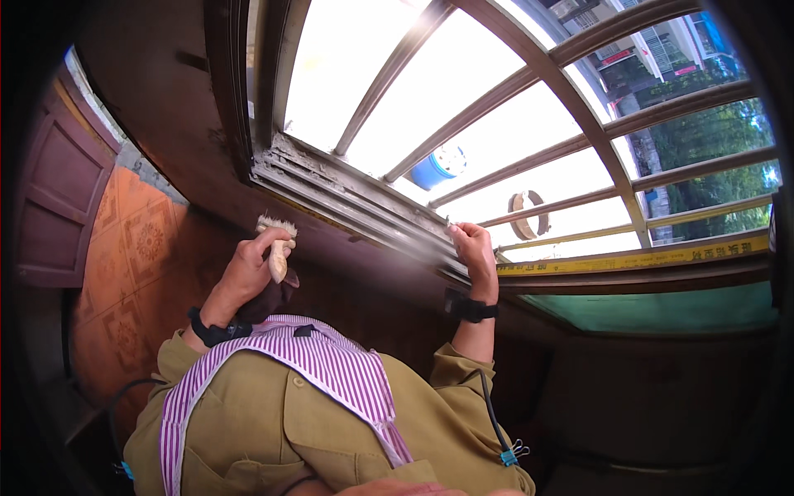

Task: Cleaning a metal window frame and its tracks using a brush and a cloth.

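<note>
My left hand is closed round a brush with a pale wooden handle and whitish bristles pointing up toward the window. A dark cloth hangs just below that hand; whether the fingers hold it too, I cannot tell. Over the sill, my right hand has thumb and finger pinched together beside the metal window track. A tiny pale bit shows at its fingertips, too small to name. Grey dirt lies in the track's left corner.
Brown window bars rise just beyond the track. Past them, in bright light, are a blue bucket and a round brown ring-shaped thing. Yellow tape runs along the frame at right. Orange patterned floor tiles and a maroon panelled door lie left.
</note>
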The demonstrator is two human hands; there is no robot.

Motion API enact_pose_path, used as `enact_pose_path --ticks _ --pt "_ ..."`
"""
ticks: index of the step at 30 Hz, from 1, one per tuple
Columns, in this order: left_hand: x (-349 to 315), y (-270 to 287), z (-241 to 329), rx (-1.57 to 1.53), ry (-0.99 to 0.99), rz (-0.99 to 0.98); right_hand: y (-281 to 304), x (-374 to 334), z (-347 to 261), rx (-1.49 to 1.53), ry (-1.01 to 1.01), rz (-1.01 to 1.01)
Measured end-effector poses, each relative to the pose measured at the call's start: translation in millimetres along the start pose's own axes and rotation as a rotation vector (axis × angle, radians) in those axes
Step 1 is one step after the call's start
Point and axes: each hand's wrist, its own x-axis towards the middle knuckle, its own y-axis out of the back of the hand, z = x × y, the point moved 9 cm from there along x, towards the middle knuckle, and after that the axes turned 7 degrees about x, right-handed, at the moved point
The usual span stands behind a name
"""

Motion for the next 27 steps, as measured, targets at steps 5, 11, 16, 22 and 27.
enact_pose_path --ticks 5,11,16,22,27 --pt "2.7 10.4 7.4 0.035 -0.016 0.018 -25.9 3.3 27.3 0.183 -0.031 -0.014" --pt "-2.4 13.9 6.6 0.086 -0.067 0.047 -102.4 5.4 -43.6 0.079 0.181 0.067" --pt "-2.9 22.7 0.9 0.051 0.002 0.078 -28.2 -15.8 -20.3 -0.237 0.288 0.382" --pt "-5.7 23.5 -1.0 0.078 -0.122 0.111 77.0 -31.5 25.8 -0.63 0.128 0.662" --pt "-5.3 22.5 4.9 0.067 -0.131 0.1 73.9 -14.7 28.6 -0.755 0.147 0.577"
